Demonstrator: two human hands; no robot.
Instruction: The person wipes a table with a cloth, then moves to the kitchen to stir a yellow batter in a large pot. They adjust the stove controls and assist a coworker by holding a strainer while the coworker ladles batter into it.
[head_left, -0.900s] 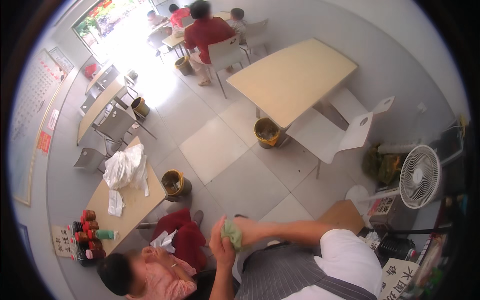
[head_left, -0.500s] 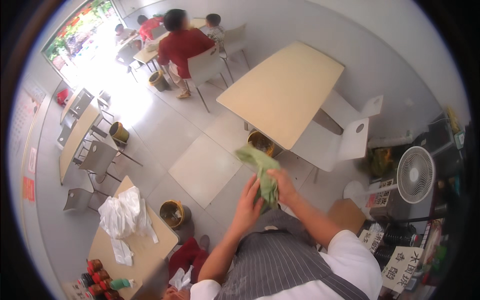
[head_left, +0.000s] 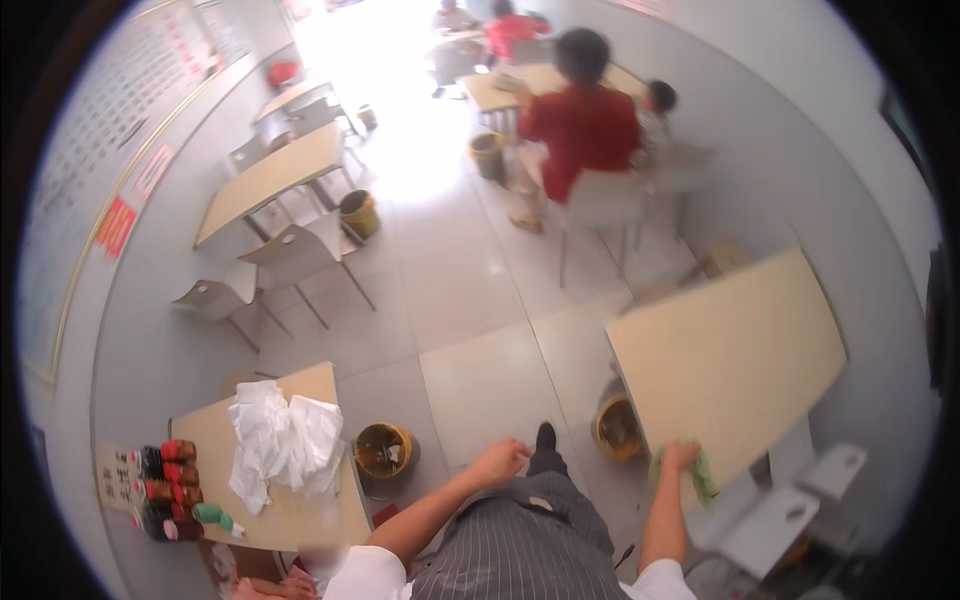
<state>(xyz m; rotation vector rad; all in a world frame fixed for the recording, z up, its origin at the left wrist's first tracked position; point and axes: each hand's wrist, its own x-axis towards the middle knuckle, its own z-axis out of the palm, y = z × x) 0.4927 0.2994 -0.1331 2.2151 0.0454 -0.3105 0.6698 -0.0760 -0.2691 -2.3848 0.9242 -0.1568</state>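
At the near corner of the cream table (head_left: 740,345) on the right, my right hand (head_left: 683,455) grips a green cloth (head_left: 704,482). The cloth hangs in folds past the table's edge, and its part under the palm is hidden. In front of my striped apron (head_left: 525,545), my left hand (head_left: 500,462) is held in the air with loosely bent fingers, a little apart, and nothing visible in it.
White plastic bags (head_left: 285,440), several red-capped bottles (head_left: 165,490) and a green bottle (head_left: 210,514) stand on the left table (head_left: 345,520). Bins (head_left: 385,452) (head_left: 618,428) flank the walkway. White chairs (head_left: 770,525) sit by the right table. A person in red (head_left: 590,130) sits ahead.
Both hands held the green cloth in front of me; now only my right hand does, at the table corner on the right. My left hand has let go. The view has turned right.
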